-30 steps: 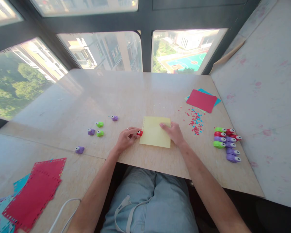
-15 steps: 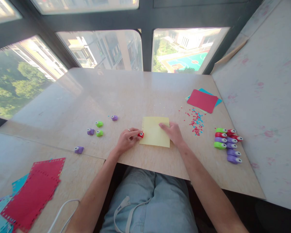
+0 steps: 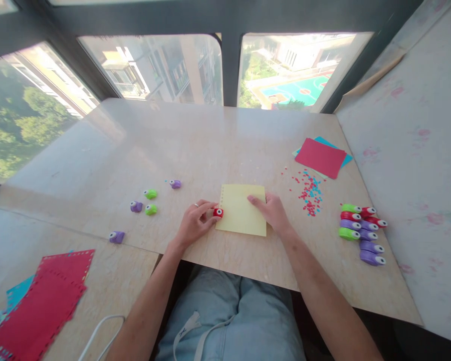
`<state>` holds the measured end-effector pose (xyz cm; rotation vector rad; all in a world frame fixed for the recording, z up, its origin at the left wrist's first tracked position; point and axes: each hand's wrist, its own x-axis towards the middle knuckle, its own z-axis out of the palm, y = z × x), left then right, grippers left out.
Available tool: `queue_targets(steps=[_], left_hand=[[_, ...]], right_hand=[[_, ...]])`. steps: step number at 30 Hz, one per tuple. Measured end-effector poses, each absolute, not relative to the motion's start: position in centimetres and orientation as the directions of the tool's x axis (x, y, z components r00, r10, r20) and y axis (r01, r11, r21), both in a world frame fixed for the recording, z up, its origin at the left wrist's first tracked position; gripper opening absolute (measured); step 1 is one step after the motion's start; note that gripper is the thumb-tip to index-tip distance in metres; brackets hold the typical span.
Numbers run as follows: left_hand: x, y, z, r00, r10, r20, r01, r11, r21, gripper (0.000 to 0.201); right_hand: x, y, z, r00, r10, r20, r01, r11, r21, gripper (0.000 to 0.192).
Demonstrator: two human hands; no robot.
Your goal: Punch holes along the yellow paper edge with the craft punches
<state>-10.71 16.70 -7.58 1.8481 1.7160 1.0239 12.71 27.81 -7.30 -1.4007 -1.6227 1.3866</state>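
On the bench [image 3: 195, 135]: red punch [image 3: 218, 212], gripped by our left hand [image 3: 196, 220] against yellow sheet [image 3: 242, 213], left edge; our right hand [image 3: 275, 213] grasping the right edge, presumably for steadiness.

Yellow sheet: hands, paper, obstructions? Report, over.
Left hand on red punch, at left edge of yellow sheet. Right hand holding sheet's right side. Paper dots lie apart, rightward.

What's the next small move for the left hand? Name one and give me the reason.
Probably a squeeze of the small red eye-marked punch by the left hand: it sits at the left edge of the rectangular yellow paper sheet, just on the near side of a row of small holes, while the right hand holds the opposite edge.
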Motion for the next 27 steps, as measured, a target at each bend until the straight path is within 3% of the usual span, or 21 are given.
queue_targets(steps=[10, 27], left_hand=[[-10.79, 16.53, -7.08, 0.018, 0.976, 0.215, 0.716, -0.163, 0.679, 0.023], [-10.79, 16.75, -7.19, 0.018, 0.966, 0.259, 0.686, -0.201, 0.699, 0.019]], right_hand=[[12.51, 27.54, -6.94, -0.225, 0.949, -0.219, 0.372, -0.124, -0.920, 0.046], [12.43, 27.42, -6.55, -0.230, 0.945, -0.232, 0.402, -0.125, -0.907, 0.047]])
